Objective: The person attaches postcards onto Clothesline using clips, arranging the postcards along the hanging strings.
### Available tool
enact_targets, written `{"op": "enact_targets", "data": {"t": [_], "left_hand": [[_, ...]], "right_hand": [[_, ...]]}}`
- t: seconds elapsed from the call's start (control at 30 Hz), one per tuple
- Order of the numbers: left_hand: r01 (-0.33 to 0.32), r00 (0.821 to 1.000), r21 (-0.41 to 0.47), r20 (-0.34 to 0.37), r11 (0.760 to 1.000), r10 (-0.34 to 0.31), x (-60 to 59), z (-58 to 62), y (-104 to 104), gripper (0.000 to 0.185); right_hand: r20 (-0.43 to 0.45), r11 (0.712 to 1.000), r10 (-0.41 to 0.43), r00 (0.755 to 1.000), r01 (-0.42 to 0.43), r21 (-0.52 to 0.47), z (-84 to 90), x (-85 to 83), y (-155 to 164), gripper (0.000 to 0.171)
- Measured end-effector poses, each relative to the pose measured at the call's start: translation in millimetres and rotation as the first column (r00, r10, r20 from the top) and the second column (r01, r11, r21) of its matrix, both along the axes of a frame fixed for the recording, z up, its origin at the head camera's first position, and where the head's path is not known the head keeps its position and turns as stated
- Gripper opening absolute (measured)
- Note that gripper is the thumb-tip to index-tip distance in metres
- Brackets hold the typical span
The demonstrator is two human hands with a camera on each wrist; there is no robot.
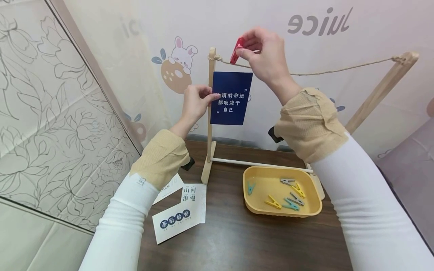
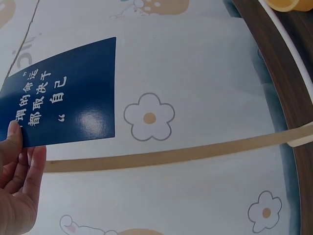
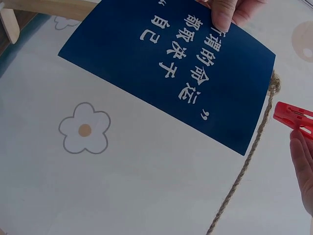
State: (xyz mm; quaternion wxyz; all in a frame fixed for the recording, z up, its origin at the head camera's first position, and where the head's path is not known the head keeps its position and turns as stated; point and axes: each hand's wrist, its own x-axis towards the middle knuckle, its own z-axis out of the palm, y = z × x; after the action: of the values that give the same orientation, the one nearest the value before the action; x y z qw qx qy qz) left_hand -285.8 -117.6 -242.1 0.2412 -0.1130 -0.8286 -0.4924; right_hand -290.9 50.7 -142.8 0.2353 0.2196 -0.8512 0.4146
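My left hand (image 1: 197, 101) pinches a dark blue card (image 1: 232, 98) with white Chinese characters by its left edge, thumb in front. The card hangs upright in front of the wooden post, its top edge just below the twine line (image 1: 315, 73) in the head view. Above it, my right hand (image 1: 266, 52) pinches a red clothespin (image 1: 236, 51) between thumb and fingers, tip down at the twine near the left knot. In the right wrist view the red clothespin (image 3: 293, 119) lies beside the card's upper edge, a small gap from the twine (image 3: 243, 176).
The twine runs between two wooden posts (image 1: 211, 113) of a stand with a white bottom rod (image 1: 257, 164). A yellow basin (image 1: 249, 205) with several clothespins (image 1: 272, 202) sits on the brown table (image 1: 230, 241). White printed cards (image 1: 178, 223) lie at left.
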Motion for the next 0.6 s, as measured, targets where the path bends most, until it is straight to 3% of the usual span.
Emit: {"op": "enact_targets", "data": {"t": [0.6], "left_hand": [[0.003, 0.999, 0.007, 0.043, 1.000, -0.004, -12.2, 10.2, -1, 0.016]], "right_hand": [[0.010, 0.999, -0.022, 1.000, 0.022, -0.027, 4.7, -6.8, -5, 0.018]]}}
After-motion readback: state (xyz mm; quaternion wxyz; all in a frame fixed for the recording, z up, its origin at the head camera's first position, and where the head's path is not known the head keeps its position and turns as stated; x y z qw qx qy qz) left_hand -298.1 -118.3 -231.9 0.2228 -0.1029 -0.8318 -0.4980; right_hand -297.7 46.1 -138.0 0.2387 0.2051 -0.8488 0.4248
